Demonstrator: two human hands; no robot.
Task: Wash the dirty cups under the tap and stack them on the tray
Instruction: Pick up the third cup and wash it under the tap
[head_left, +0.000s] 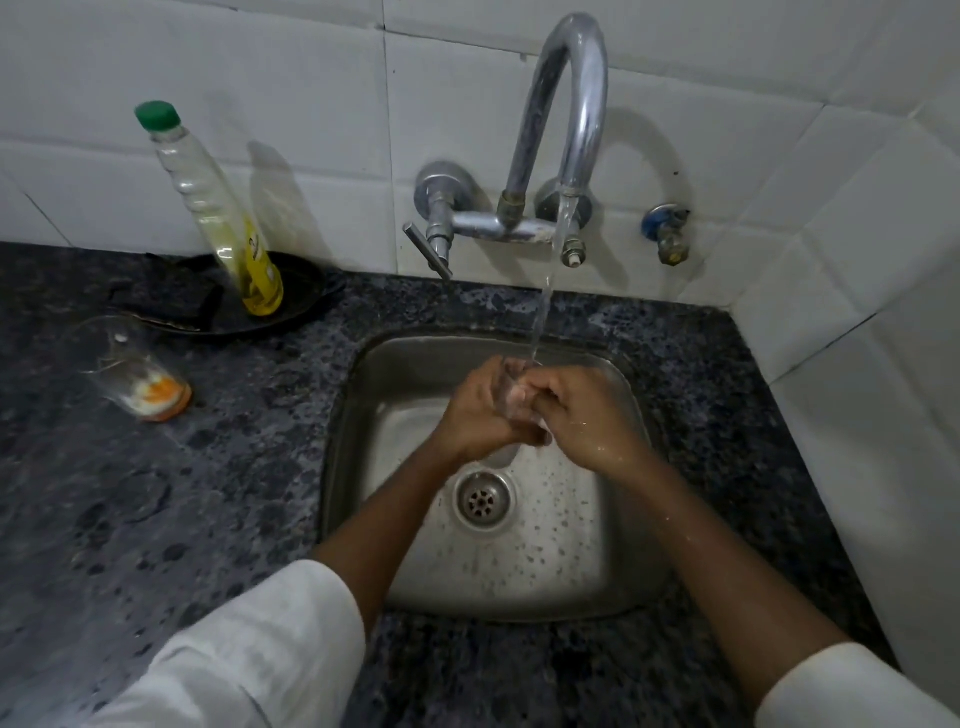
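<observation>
Sleeves: white sleeves (249, 660) lowest in frame, left one over the counter left of the sink, right one at the sink's near right corner; bare forearms reach over the basin
Left hand: left hand (475, 415) above the sink, fingers curled round a clear cup from its left side, holding it
Right hand: right hand (582, 415) touching the same cup from the right, fingers bent against or into it; blurred, exact finger placement cannot tell; white suds on the wrist
Cup in hands: clear cup (511, 392) between both hands over the back half of the sink, directly under the water stream, soapy
Water: stream (545, 291) runs from the spout down onto the cup
Tap: chrome tap (566, 119) on the wall behind the sink, curved spout, lever handle at its left
Sink: steel sink (613, 571) set in the counter, drain (484, 500) just nearer the camera than the hands, wet spots on the floor of the basin
Counter: dark speckled counter (156, 519) around the sink
Second cup: glass cup (135, 371) on the counter well left of the sink, orange and white residue at its bottom
Bottle: soap bottle (218, 208) with green cap, yellow liquid low inside, standing in a black pan (306, 291) behind-left of the sink, by the wall
Valve: small blue valve (665, 228) on the wall right of the tap
Tray: none seen
</observation>
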